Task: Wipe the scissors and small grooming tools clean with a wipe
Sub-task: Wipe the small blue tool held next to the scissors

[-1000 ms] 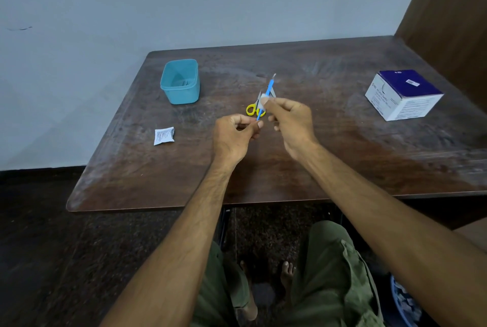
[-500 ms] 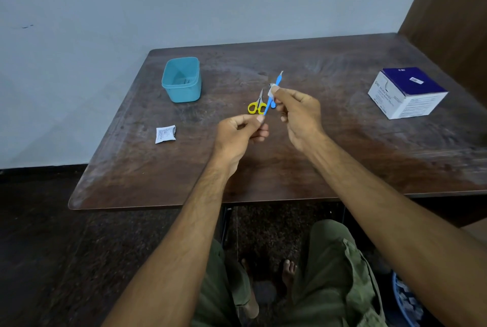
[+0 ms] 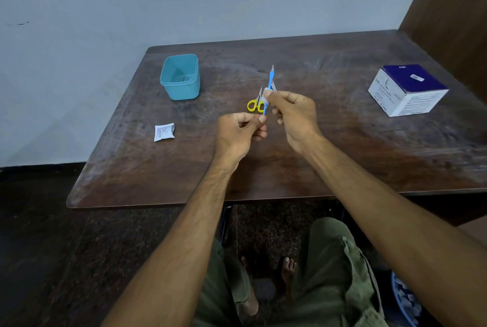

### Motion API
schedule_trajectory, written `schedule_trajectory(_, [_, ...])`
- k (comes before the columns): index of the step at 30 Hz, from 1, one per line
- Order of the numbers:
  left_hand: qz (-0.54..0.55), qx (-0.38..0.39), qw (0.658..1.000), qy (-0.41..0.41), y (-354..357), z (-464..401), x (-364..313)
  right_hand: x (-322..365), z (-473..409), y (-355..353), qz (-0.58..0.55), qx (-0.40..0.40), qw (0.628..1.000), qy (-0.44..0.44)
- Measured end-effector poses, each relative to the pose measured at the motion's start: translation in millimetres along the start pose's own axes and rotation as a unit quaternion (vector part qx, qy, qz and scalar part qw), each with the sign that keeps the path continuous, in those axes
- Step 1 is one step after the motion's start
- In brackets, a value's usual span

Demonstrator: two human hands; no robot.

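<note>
A thin blue grooming tool with a small metal tip stands nearly upright above the table's middle. My left hand pinches its lower end between thumb and fingers. My right hand pinches a small white wipe around the tool's shaft. Small scissors with yellow handles lie on the table just behind my hands, partly hidden by them. Another small metal tool shows only its tip behind my right fingers.
A teal plastic tub stands open at the back left of the brown wooden table. A white wipe sachet lies near the left edge. A blue and white box sits at the right. A wall closes the far side.
My right hand, with the wipe, has slid down the blue tool's shaft from near its tip to its middle. My left hand keeps its hold on the lower end.
</note>
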State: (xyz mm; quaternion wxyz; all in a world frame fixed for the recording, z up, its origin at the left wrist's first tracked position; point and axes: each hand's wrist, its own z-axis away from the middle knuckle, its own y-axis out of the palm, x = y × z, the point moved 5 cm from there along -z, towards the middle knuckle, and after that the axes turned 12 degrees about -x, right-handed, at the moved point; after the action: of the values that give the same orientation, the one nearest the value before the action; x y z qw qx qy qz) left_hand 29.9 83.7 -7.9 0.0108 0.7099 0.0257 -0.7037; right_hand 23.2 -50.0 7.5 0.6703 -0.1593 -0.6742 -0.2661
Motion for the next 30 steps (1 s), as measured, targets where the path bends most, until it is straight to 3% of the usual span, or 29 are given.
schedule_trajectory(7, [-0.013, -0.076, 0.996, 0.037, -15, -13, -16, -4, 3, -2, 0.045, 0.033, 0.996, -0.073])
schedule_trajectory(11, [-0.023, -0.055, 0.993, 0.099, -7, -18, -42, -1, 9, 2, 0.078, 0.062, 0.985, -0.14])
schedule_trajectory(15, [-0.002, -0.059, 0.993, 0.101, -3, -19, -44, -3, 15, 1, 0.068, 0.071, 0.981, -0.166])
schedule_trajectory(19, [0.032, -0.062, 0.993, 0.091, -11, -23, -40, -26, 17, -8, 0.087, 0.132, 0.983, -0.096])
schedule_trajectory(23, [0.021, -0.011, 0.995, 0.1, -9, -22, -41, -35, 17, -9, 0.04, 0.197, 0.98, 0.01])
schedule_trajectory(30, [0.029, 0.008, 0.993, 0.112, -6, -25, -51, -25, 12, 1, -0.012, 0.226, 0.973, 0.039])
